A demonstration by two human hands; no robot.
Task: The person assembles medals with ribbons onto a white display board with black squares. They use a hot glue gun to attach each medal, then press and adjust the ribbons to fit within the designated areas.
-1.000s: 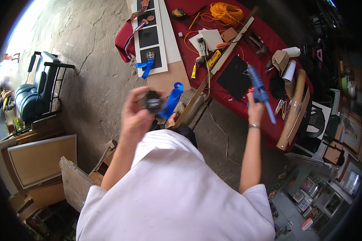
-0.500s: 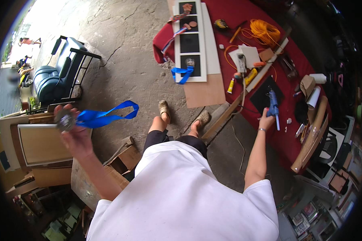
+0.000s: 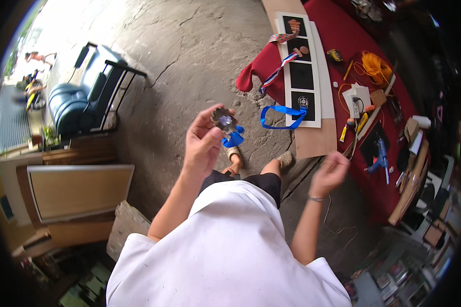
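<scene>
In my left hand [image 3: 200, 148], thumb and fingers pinch a silver scalloped-edge medal [image 3: 224, 120] by its rim, raised over the floor in front of me. Its bunched blue ribbon [image 3: 234, 138] hangs just beyond. My right hand [image 3: 330, 175], loosely curled with no object visible in it, is above the near edge of the red-covered table [image 3: 361, 202]. A blue glue gun [image 3: 381, 156] lies on that table, apart from the hand. Farther off, a white frame [image 3: 316, 115] with black panels bears another medal [image 3: 302, 101] on a blue ribbon [image 3: 277, 108], plus two brown medals with patterned ribbons.
On the table are an orange cord coil [image 3: 376, 69], a tape measure [image 3: 334, 55], a power strip [image 3: 354, 106], a yellow tube [image 3: 343, 134] and a cardboard roll [image 3: 411, 190]. A blue-green padded seat [image 3: 74, 107] stands at left, and a framed board [image 3: 82, 192] leans nearby.
The glue gun has left my right hand and now lies on the table. That hand moved left. My left hand brought the medal rightward, in front of me; the view also shifted.
</scene>
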